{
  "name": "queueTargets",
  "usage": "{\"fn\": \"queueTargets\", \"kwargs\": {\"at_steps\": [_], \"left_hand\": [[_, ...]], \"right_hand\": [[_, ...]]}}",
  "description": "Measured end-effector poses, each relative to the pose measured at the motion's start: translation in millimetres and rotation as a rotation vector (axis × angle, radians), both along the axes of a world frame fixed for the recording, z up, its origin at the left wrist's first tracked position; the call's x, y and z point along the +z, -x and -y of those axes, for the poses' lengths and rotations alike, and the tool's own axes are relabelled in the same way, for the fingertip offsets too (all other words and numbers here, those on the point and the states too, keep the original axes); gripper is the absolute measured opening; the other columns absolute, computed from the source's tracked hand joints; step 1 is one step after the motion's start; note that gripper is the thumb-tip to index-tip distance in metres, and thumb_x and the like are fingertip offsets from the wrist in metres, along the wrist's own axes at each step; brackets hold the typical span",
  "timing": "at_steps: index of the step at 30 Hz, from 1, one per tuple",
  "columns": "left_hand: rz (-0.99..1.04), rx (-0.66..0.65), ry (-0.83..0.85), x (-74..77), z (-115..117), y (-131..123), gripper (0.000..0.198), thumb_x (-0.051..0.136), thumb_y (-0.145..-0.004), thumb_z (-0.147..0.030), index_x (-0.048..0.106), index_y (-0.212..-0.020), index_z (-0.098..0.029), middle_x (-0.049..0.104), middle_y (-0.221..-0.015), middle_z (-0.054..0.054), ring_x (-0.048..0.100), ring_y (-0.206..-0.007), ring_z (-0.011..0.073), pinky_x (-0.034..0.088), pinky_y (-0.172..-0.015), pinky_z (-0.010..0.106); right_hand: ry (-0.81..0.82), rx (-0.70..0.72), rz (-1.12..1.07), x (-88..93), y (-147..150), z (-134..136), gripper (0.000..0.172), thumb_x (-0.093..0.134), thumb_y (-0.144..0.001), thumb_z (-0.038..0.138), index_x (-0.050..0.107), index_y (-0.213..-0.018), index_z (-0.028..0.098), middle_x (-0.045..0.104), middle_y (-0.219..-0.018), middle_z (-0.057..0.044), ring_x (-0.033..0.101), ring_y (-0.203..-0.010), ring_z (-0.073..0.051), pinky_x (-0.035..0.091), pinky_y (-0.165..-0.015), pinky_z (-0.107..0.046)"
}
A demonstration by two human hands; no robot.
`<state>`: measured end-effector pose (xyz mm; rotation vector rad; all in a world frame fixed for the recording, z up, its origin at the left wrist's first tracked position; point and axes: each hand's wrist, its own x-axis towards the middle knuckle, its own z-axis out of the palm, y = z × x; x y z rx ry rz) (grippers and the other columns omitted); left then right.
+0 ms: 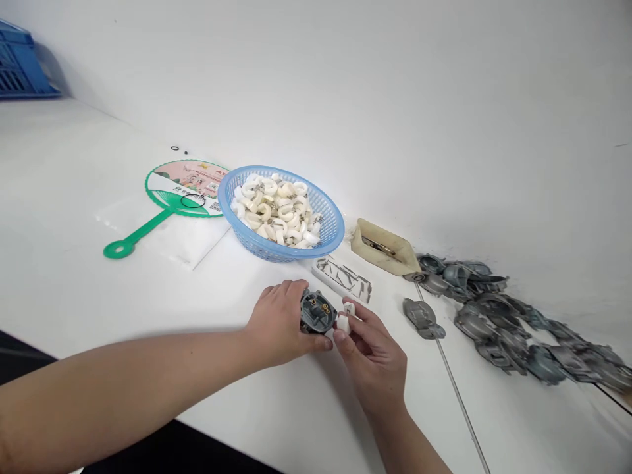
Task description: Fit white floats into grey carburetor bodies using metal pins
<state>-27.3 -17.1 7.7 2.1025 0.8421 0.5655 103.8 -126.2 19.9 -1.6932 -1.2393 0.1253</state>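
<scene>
My left hand [281, 322] grips a dark cast-metal housing [317, 312] with brass-coloured inserts in its open face. My right hand [370, 355] pinches a small white plastic part [344, 322] between thumb and fingers. That part is right next to the housing's edge, and I cannot tell whether they touch. Behind the hands, a blue plastic basket [330, 227] holds several white curved plastic parts [279, 210] with small metal pieces on them.
A white foam block [340, 280] holds thin metal pins. Beside it stand a beige dish [380, 249] with small metal parts and a heap of grey die-cast housings [494, 322]. A green hand fan [187, 187] lies at left, a blue crate [22, 62] far back.
</scene>
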Motion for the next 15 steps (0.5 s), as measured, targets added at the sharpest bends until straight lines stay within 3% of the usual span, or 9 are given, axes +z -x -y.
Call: {"fn": "queueTargets", "kwargs": {"at_steps": [3, 8, 11, 15], "left_hand": [[0.022, 0.005, 0.019, 1.1, 0, 0, 0.074, 0.068, -0.056, -0.060, 0.043, -0.113, -0.021, 0.054, -0.110, 0.010, 0.050, -0.104, 0.0316, 0.038, -0.090, 0.047], [0.035, -0.008, -0.005, 0.8, -2, 0, 0.070, 0.068, -0.057, -0.057, 0.044, -0.112, -0.021, 0.055, -0.107, 0.010, 0.052, -0.100, 0.0307, 0.039, -0.089, 0.048], [0.040, -0.031, -0.025, -0.6, -3, 0, 0.071, 0.068, -0.058, -0.046, 0.041, -0.117, -0.019, 0.055, -0.109, 0.011, 0.052, -0.100, 0.0299, 0.039, -0.090, 0.048], [0.072, -0.082, -0.047, -2.4, -3, 1, 0.076, 0.065, -0.057, -0.037, 0.037, -0.124, -0.016, 0.055, -0.115, 0.013, 0.052, -0.104, 0.0288, 0.037, -0.095, 0.048]], "right_hand": [[-0.014, 0.031, 0.123, 3.4, 0, -4, 0.019, 0.064, -0.076, 0.029, 0.070, -0.092, 0.022, 0.059, -0.110, -0.011, 0.054, -0.108, -0.029, 0.054, -0.074, -0.037], [-0.066, 0.075, 0.345, 9.7, 7, -11, 0.015, 0.064, -0.074, 0.023, 0.067, -0.089, 0.021, 0.059, -0.107, -0.010, 0.060, -0.095, -0.024, 0.052, -0.080, -0.039], [-0.057, 0.021, 0.363, 12.1, 17, -16, 0.022, 0.065, -0.072, 0.025, 0.063, -0.093, 0.021, 0.062, -0.103, -0.008, 0.061, -0.094, -0.024, 0.050, -0.084, -0.040], [0.072, -0.135, 0.291, 13.9, 27, -18, 0.038, 0.065, -0.068, 0.031, 0.058, -0.104, 0.021, 0.064, -0.099, -0.006, 0.061, -0.092, -0.026, 0.050, -0.083, -0.041]]}}
